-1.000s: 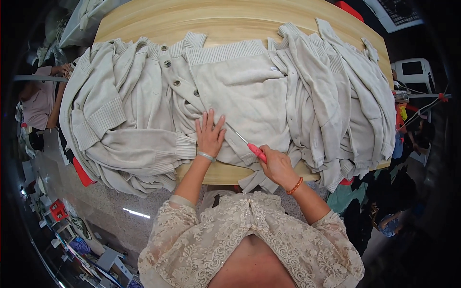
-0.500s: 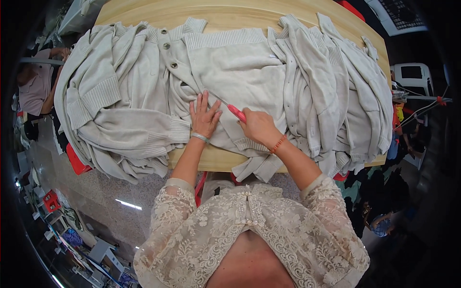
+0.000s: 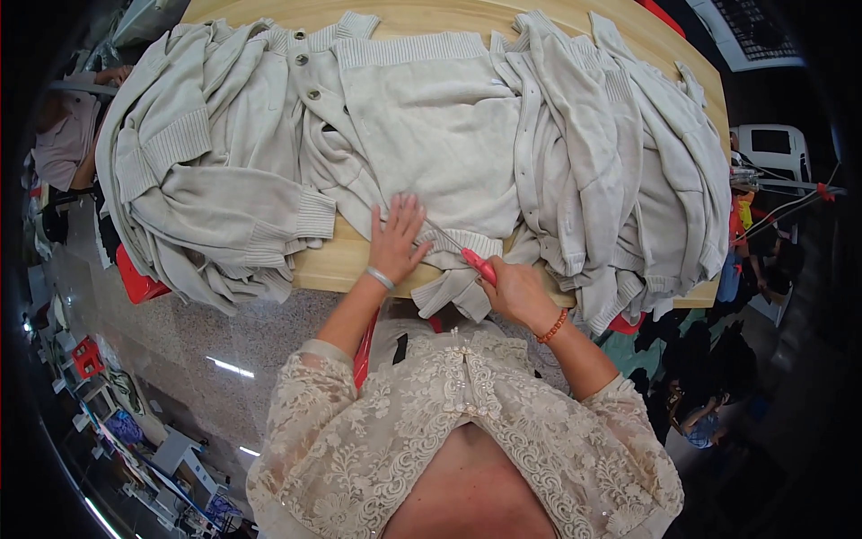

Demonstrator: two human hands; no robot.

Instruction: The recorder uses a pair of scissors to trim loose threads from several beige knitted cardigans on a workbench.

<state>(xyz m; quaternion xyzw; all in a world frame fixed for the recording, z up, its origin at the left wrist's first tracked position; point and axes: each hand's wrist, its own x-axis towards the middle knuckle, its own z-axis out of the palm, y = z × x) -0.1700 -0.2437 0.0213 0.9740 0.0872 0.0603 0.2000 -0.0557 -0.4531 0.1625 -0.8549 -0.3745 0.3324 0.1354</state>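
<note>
A beige knit cardigan [image 3: 431, 126] lies on the wooden table in front of me, its ribbed hem toward the far side. My left hand [image 3: 395, 241] rests on its near edge with the fingers stretched out and slightly blurred. Closed around the red handle of a thin metal-shafted tool [image 3: 479, 264] is my right hand [image 3: 519, 295], low at the table's near edge. The shaft points up and left toward my left fingers, over the cardigan's ribbed part; its exact kind and tip are hard to make out. Dark buttons [image 3: 313, 93] run along a placket to the left.
Heaped beige cardigans [image 3: 242, 135] cover the table's left side, and more cardigans [image 3: 597, 153] its right. The wooden table [image 3: 431, 18] has a curved far edge. Red stools [image 3: 141, 274] stand below. A person [image 3: 70, 135] sits at the far left; a white chair [image 3: 774, 148] stands right.
Both my hands have come nearer to me, the right one also slightly rightward with the tool. The front cardigan's near part has shifted, baring some tabletop beside my left hand.
</note>
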